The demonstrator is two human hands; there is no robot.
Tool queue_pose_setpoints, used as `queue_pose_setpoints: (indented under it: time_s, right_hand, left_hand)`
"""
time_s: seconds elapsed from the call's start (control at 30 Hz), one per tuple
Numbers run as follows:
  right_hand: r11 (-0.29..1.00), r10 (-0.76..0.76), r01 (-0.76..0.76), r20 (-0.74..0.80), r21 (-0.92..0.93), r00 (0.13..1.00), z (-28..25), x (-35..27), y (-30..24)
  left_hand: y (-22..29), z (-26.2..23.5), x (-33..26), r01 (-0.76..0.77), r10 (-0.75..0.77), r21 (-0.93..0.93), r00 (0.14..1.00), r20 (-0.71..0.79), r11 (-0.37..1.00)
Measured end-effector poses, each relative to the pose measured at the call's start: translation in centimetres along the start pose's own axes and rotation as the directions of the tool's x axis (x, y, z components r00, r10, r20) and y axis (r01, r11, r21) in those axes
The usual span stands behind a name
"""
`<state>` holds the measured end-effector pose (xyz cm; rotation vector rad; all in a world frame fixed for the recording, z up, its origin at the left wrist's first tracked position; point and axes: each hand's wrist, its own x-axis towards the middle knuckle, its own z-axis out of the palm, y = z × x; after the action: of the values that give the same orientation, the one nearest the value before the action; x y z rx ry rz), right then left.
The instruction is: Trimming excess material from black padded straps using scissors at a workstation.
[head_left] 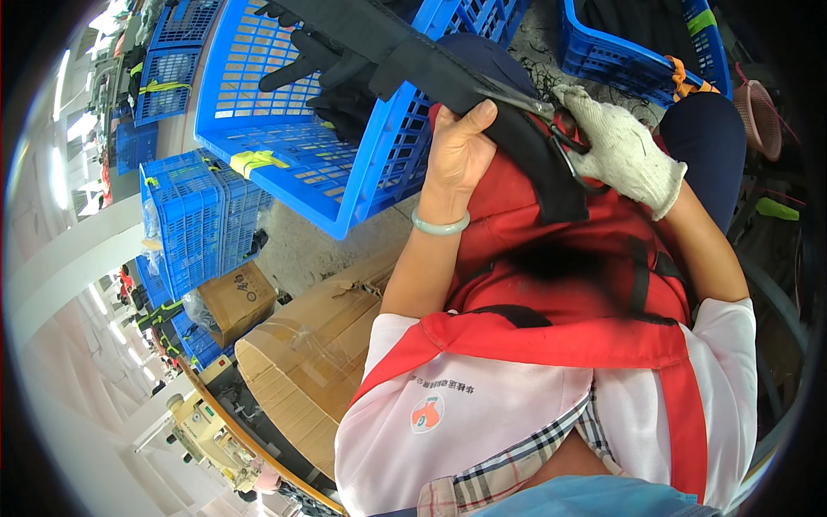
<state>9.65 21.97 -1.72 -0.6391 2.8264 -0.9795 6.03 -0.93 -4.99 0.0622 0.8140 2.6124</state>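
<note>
My left hand, bare and with a pale bangle at the wrist, pinches a long black fabric strip, thumb on top. The strip runs from the upper left down across my lap, and its lower end hangs over the red apron. In a white knitted glove, my right hand grips metal scissors. Their blades point left along the strip's edge, close to my left thumb. Part of the scissors' handles is hidden by the gloved fingers.
A tilted blue crate with black finger-shaped pieces stands at my left. Another blue crate holds black material at the far right, near a pink basket. Stacked blue crates and cardboard lie left. Black scraps litter the floor.
</note>
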Motion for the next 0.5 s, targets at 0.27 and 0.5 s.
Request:
queue_pose_setpoints:
  time_s: [0.27,0.5]
  right_hand:
    - [0.993,0.068,-0.064,-0.043,0.099,0.997,0.9,-0.3,0.4]
    - [0.990,0.108,-0.115,0.086,0.081,0.990,-0.5,-0.5,0.2]
  left_hand:
    - [1.7,-0.7,0.0,-0.013,0.016,0.089,0.999,-0.028,0.996]
    - [1.7,-0.2,0.1,0.020,-0.016,0.071,0.998,-0.054,0.997]
